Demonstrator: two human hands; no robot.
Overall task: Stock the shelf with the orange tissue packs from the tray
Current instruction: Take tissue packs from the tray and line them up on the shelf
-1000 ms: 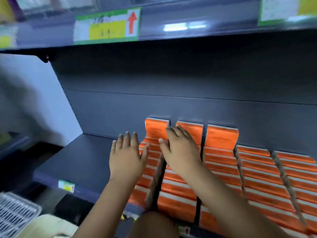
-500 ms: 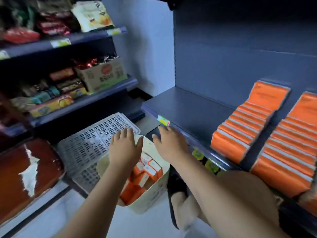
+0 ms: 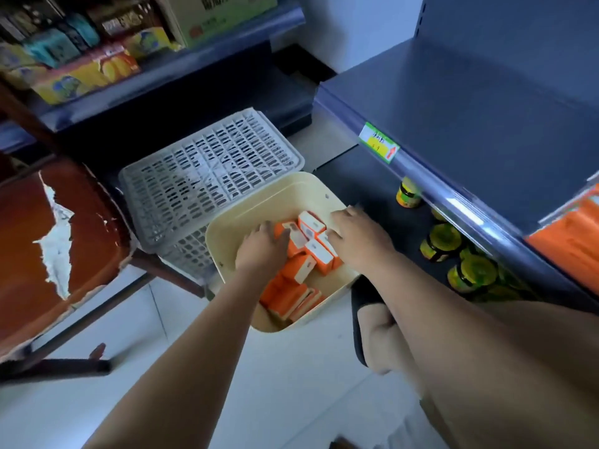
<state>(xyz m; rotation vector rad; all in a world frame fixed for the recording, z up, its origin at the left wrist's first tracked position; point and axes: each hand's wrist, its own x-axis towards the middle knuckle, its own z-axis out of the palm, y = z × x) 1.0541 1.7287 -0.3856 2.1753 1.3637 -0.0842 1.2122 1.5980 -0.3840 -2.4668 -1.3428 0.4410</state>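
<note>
Pick-up step: the left hand and right hand rest on packs heaped from the tray's middle to its near edge. Whether either has gripped one cannot be told. Next they likely must grip several and lift them to the shelf.

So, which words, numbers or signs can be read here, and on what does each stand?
No text is clear enough to quote.
The price tag on the shelf edge: red arrow, dark marks too blurred.
The cardboard box: large print, cut off by the frame.
The tissue packs in the tray: marks too small.
The jars: labels blurred.
</note>
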